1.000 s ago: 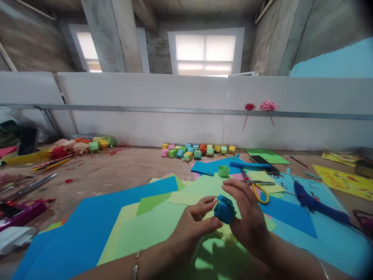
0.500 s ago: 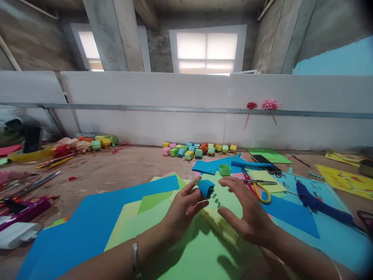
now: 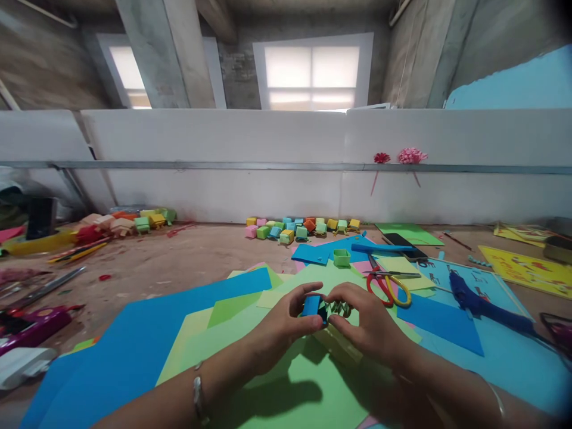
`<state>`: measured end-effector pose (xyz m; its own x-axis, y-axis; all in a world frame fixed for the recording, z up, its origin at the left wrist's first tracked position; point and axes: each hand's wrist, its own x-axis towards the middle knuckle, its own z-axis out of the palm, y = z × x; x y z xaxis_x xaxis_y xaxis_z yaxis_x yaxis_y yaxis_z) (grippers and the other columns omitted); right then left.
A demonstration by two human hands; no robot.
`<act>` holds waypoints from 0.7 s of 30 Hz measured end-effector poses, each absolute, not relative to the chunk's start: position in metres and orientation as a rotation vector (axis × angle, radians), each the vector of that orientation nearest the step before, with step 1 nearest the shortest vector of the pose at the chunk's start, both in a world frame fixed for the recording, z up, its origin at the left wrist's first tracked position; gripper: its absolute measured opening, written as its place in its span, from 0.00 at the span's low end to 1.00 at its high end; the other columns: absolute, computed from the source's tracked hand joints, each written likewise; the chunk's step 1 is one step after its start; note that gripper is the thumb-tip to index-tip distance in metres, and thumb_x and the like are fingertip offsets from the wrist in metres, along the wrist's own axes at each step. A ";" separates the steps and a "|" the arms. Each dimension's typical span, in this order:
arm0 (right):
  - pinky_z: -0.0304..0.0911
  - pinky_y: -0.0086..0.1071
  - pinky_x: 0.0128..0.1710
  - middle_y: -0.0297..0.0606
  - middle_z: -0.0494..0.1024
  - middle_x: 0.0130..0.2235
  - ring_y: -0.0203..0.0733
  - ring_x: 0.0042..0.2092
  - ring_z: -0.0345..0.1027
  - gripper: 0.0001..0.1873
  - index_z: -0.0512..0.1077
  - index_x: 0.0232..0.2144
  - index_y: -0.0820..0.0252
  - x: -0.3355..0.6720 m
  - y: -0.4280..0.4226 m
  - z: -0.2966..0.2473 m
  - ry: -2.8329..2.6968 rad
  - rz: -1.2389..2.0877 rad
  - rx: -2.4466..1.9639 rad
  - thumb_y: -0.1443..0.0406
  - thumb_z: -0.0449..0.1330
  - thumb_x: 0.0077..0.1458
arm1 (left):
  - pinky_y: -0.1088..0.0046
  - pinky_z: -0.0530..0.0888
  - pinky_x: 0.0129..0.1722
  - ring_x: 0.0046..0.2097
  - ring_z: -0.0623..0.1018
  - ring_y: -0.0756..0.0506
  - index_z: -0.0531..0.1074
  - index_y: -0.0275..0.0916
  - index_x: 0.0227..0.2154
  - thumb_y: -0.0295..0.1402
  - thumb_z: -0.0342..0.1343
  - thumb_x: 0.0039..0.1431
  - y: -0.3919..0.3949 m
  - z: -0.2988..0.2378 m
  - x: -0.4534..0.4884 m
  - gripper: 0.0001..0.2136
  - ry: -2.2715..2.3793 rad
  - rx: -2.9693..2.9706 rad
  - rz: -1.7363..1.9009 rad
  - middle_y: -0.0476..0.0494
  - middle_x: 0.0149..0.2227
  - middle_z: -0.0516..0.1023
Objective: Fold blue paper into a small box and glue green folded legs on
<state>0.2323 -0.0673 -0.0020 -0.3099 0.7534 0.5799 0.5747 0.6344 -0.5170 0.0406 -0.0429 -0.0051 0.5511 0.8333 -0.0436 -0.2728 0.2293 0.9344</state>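
My left hand (image 3: 286,317) grips a small blue paper box (image 3: 311,305) between thumb and fingers, its open end turned to the right. A green zigzag-folded paper strip (image 3: 340,308) comes out at that end. My right hand (image 3: 373,325) has its thumb and fingers closed around the strip, close against the box. Beneath both hands lie a pale yellow folded paper piece (image 3: 342,347) and light green sheets (image 3: 250,351). A small green open paper box (image 3: 342,257) stands just beyond them.
Scissors with red and yellow handles (image 3: 404,296) and a blue glue gun (image 3: 482,307) lie to the right. Blue sheets (image 3: 116,345) spread at left. Several small coloured paper boxes (image 3: 286,235) line the back, near a phone (image 3: 404,245). A white charger (image 3: 27,364) sits far left.
My right hand, open and apart before, has moved in and closed on the zigzag strip, which hung loose from the blue box. My left hand has lowered slightly and turned the box.
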 end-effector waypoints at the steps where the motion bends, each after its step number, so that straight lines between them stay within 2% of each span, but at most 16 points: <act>1: 0.69 0.34 0.34 0.38 0.76 0.36 0.41 0.36 0.71 0.10 0.71 0.36 0.58 0.232 -0.067 -0.002 -2.035 0.248 -1.014 0.73 0.58 0.50 | 0.62 0.68 0.48 0.47 0.73 0.39 0.73 0.39 0.48 0.37 0.71 0.40 -0.042 -0.005 0.040 0.29 0.662 1.136 0.835 0.38 0.46 0.75; 4: 0.69 0.35 0.36 0.40 0.75 0.37 0.41 0.38 0.70 0.12 0.70 0.37 0.58 0.231 -0.067 -0.005 -2.065 0.201 -0.951 0.75 0.58 0.50 | 0.66 0.69 0.41 0.42 0.74 0.41 0.76 0.36 0.41 0.39 0.71 0.41 -0.039 -0.004 0.040 0.23 0.748 1.299 0.846 0.39 0.40 0.77; 7: 0.70 0.35 0.40 0.41 0.75 0.40 0.42 0.41 0.70 0.15 0.69 0.40 0.58 0.228 -0.068 -0.011 -2.071 0.125 -0.875 0.76 0.56 0.50 | 0.69 0.69 0.38 0.41 0.75 0.41 0.76 0.37 0.41 0.39 0.72 0.40 -0.040 -0.002 0.041 0.24 0.765 1.349 0.844 0.40 0.39 0.77; 13: 0.70 0.34 0.44 0.45 0.77 0.42 0.42 0.44 0.71 0.11 0.69 0.45 0.61 0.219 -0.071 -0.007 -2.214 -0.170 -0.749 0.69 0.54 0.59 | 0.68 0.70 0.40 0.42 0.76 0.40 0.77 0.38 0.42 0.40 0.70 0.42 -0.046 -0.004 0.042 0.23 0.798 1.246 0.781 0.41 0.38 0.78; 17: 0.66 0.43 0.52 0.48 0.75 0.52 0.48 0.54 0.68 0.24 0.68 0.53 0.61 0.261 -0.065 0.032 -2.262 -0.338 -0.866 0.65 0.64 0.53 | 0.70 0.72 0.39 0.38 0.76 0.44 0.77 0.38 0.39 0.39 0.73 0.37 -0.044 0.000 0.040 0.24 0.830 1.041 0.801 0.43 0.35 0.77; 19: 0.68 0.39 0.48 0.41 0.79 0.47 0.45 0.49 0.72 0.23 0.73 0.48 0.57 0.306 -0.064 0.054 -2.043 -0.380 -1.176 0.69 0.67 0.47 | 0.70 0.73 0.39 0.38 0.76 0.44 0.77 0.37 0.35 0.38 0.74 0.34 -0.042 0.004 0.038 0.23 0.844 0.949 0.840 0.43 0.33 0.77; 20: 0.69 0.36 0.42 0.36 0.81 0.42 0.42 0.43 0.75 0.19 0.78 0.40 0.53 0.332 -0.064 0.062 -1.832 -0.416 -1.364 0.70 0.69 0.43 | 0.69 0.73 0.39 0.38 0.76 0.44 0.77 0.37 0.34 0.38 0.74 0.33 -0.041 0.006 0.038 0.22 0.827 0.920 0.856 0.42 0.33 0.77; 21: 0.67 0.36 0.36 0.37 0.82 0.36 0.42 0.37 0.75 0.12 0.79 0.33 0.55 0.357 -0.064 0.068 -1.695 -0.447 -1.427 0.71 0.69 0.42 | 0.69 0.73 0.39 0.37 0.76 0.44 0.77 0.37 0.33 0.37 0.74 0.32 -0.039 0.007 0.037 0.21 0.804 0.898 0.867 0.42 0.33 0.77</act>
<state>0.3572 -0.0639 0.0677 0.0161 0.6216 0.7831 0.9271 0.2841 -0.2446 0.0371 -0.0394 0.0069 0.4206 0.8809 -0.2168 -0.2823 0.3543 0.8915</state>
